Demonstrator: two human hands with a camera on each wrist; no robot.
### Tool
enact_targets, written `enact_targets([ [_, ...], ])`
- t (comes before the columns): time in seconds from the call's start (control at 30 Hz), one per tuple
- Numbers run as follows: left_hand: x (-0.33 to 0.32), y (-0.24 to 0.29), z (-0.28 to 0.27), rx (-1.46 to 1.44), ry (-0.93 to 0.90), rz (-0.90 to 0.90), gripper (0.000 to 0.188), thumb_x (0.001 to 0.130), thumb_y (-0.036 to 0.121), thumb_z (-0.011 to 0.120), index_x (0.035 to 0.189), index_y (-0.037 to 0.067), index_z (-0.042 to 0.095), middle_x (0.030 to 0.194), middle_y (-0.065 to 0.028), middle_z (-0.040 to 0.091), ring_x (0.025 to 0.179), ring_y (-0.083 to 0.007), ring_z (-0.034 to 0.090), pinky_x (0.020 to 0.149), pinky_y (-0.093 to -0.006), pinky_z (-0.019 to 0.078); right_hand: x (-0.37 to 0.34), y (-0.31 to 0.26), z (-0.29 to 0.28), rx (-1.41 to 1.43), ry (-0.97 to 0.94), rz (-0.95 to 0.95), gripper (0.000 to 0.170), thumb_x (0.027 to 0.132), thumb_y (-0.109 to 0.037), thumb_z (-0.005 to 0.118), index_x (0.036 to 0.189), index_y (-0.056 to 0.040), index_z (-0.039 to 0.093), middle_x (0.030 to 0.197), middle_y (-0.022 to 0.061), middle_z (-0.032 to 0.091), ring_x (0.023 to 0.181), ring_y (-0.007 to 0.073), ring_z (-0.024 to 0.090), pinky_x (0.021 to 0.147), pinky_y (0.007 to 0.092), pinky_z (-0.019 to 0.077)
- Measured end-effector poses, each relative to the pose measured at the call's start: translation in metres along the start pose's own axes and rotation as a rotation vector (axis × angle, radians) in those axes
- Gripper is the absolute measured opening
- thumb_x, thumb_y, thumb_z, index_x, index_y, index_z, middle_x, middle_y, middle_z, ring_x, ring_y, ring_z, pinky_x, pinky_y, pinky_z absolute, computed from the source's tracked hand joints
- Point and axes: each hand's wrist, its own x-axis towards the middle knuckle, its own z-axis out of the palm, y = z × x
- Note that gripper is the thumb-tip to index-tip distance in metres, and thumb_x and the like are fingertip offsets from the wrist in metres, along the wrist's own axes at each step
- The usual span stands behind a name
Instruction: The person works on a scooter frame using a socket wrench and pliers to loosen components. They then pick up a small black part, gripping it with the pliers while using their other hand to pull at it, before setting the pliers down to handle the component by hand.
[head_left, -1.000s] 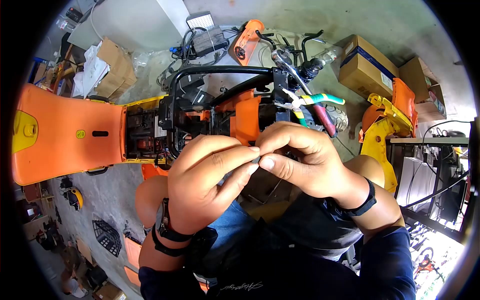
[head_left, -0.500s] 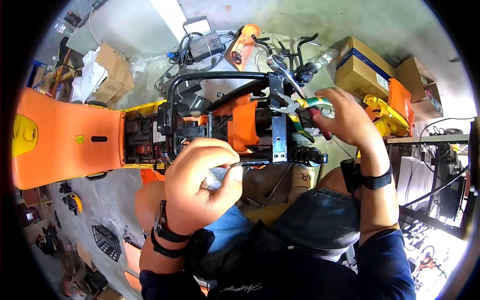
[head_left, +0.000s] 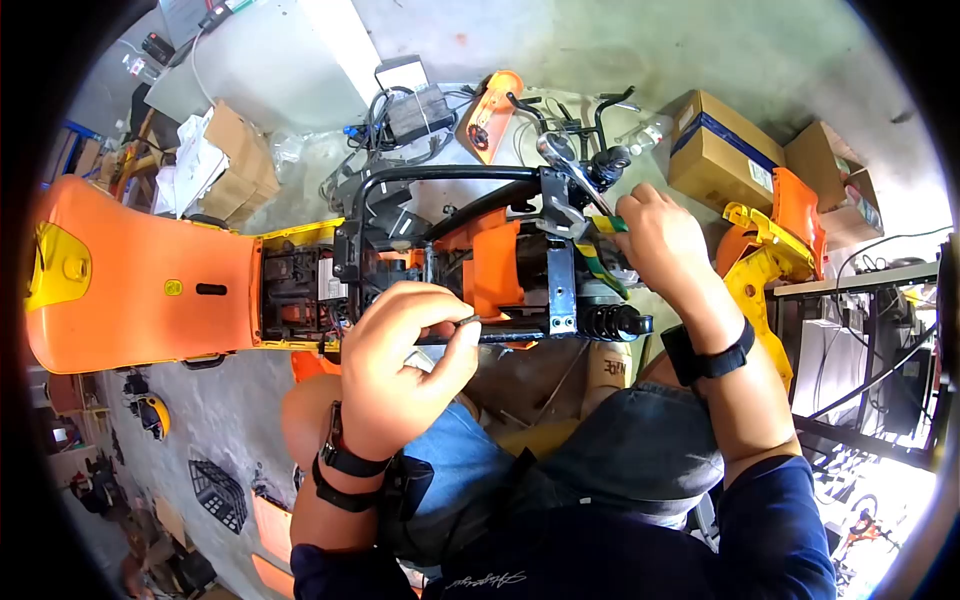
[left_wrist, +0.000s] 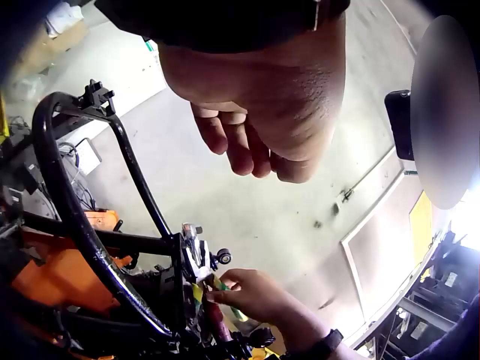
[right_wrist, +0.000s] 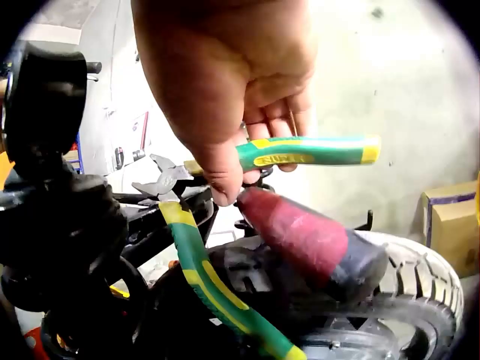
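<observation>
In the head view my left hand (head_left: 405, 365) pinches a small dark piece (head_left: 466, 321) between thumb and forefinger, over the near side of a black tubular frame (head_left: 460, 173). What that piece is, I cannot tell. My right hand (head_left: 662, 240) holds one handle of spread pliers (right_wrist: 322, 151) with green and yellow grips, thumb against fingers. Their second handle (right_wrist: 206, 277) hangs free and slants downward in the right wrist view. Beside the pliers lies a ratchet wrench (head_left: 553, 150), its red and black grip (right_wrist: 300, 236) just below my right thumb.
An orange vehicle body (head_left: 150, 280) extends left from the frame. At the frame's right end are a shock absorber (head_left: 612, 323) and a tyre (right_wrist: 420, 274). Cardboard boxes (head_left: 722, 150) and yellow panels (head_left: 765, 250) stand to the right. A charger-like black box with cables (head_left: 420, 115) lies behind.
My right hand has left the small piece at my left fingertips, moved right and away from me, and taken hold of a pliers handle. My left hand still pinches the piece.
</observation>
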Motion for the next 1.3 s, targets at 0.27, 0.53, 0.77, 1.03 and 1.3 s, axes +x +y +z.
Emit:
enact_targets([
  [0.27, -0.001, 0.001, -0.003, -0.014, 0.019, -0.017, 0.016, 0.082, -0.002, 0.072, 0.096, 0.001, 0.066, 0.096, -0.0095, 0.066, 0.079, -0.0167, 0.063, 0.072, -0.0281, 0.0518, -0.015, -0.022, -0.048, 0.550, 0.222, 0.065, 0.029, 0.085, -0.021, 0.077, 0.094, -0.0009, 0.058, 0.083, 0.0184, 0.059, 0.072, 0.0352, 0.060, 0.065, 0.0421, 0.0482],
  [0.53, 0.001, 0.008, 0.024, -0.137, -0.059, -0.114, 0.014, 0.088, 0.004, 0.070, 0.098, 0.002, 0.061, 0.120, -0.0165, 0.065, 0.108, -0.0253, 0.066, 0.094, -0.0361, 0.0497, -0.031, -0.076, -0.068, 1.446, -0.185, 0.258, 0.026, 0.098, -0.021, 0.067, 0.116, -0.0040, 0.061, 0.076, -0.0062, 0.055, 0.065, 0.0020, 0.045, 0.058, 0.0202, 0.0386],
  [0.77, -0.005, 0.008, 0.032, -0.187, 0.012, -0.168, 0.017, 0.086, 0.003, 0.071, 0.099, 0.001, 0.060, 0.099, -0.0155, 0.067, 0.084, -0.0252, 0.068, 0.076, -0.0337, 0.0532, -0.039, -0.087, -0.035, 1.808, -0.346, 0.372, 0.029, 0.102, -0.019, 0.059, 0.126, -0.0024, 0.060, 0.090, 0.0025, 0.063, 0.072, 0.0087, 0.054, 0.064, 0.0245, 0.0434],
  [1.03, -0.007, 0.005, 0.044, -0.166, -0.145, -0.275, 0.010, 0.095, -0.002, 0.061, 0.101, -0.001, 0.054, 0.117, -0.0114, 0.066, 0.093, -0.0103, 0.062, 0.083, -0.0272, 0.0514, -0.034, -0.102, -0.028, 2.160, -0.310, 0.461, 0.025, 0.103, -0.015, 0.056, 0.125, -0.0028, 0.058, 0.117, 0.0091, 0.065, 0.105, 0.0194, 0.065, 0.092, 0.0351, 0.0516],
  [1.3, 0.003, -0.003, 0.016, -0.088, 0.017, -0.232, 0.010, 0.093, -0.002, 0.064, 0.102, 0.000, 0.061, 0.114, -0.0093, 0.066, 0.097, -0.0116, 0.063, 0.085, -0.0266, 0.0515, -0.036, -0.077, -0.043, 1.794, -0.576, 0.298, 0.024, 0.099, -0.014, 0.060, 0.119, -0.0013, 0.061, 0.106, 0.0057, 0.067, 0.064, 0.0081, 0.053, 0.056, 0.0213, 0.0457],
])
